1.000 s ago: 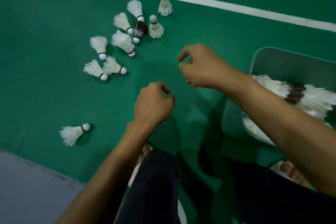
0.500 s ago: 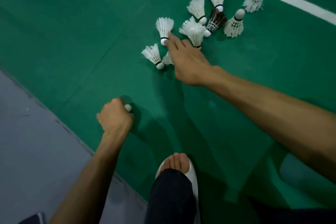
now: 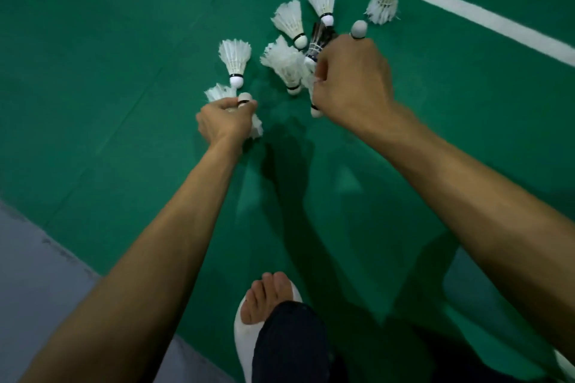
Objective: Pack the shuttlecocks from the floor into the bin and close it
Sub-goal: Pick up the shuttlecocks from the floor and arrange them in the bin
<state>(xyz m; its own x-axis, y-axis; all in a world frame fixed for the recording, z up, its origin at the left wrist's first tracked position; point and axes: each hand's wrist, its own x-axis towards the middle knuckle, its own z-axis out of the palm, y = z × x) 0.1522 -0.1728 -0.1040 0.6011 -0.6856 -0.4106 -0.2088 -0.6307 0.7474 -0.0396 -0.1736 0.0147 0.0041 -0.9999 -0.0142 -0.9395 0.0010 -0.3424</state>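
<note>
Green floor [image 3: 124,40], shuttlecocks [image 3: 256,130] in left hand [image 3: 222,121]

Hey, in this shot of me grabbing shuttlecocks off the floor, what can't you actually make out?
Head view only.
1. Left hand: its curled fingers hide how many shuttlecocks it grips.
2. Right hand: its back hides how many it grips, and part of the dark shuttlecock.
3. Bin: no clear sight of it, lost past the right edge or under the right forearm; open or closed is unknown.
</note>
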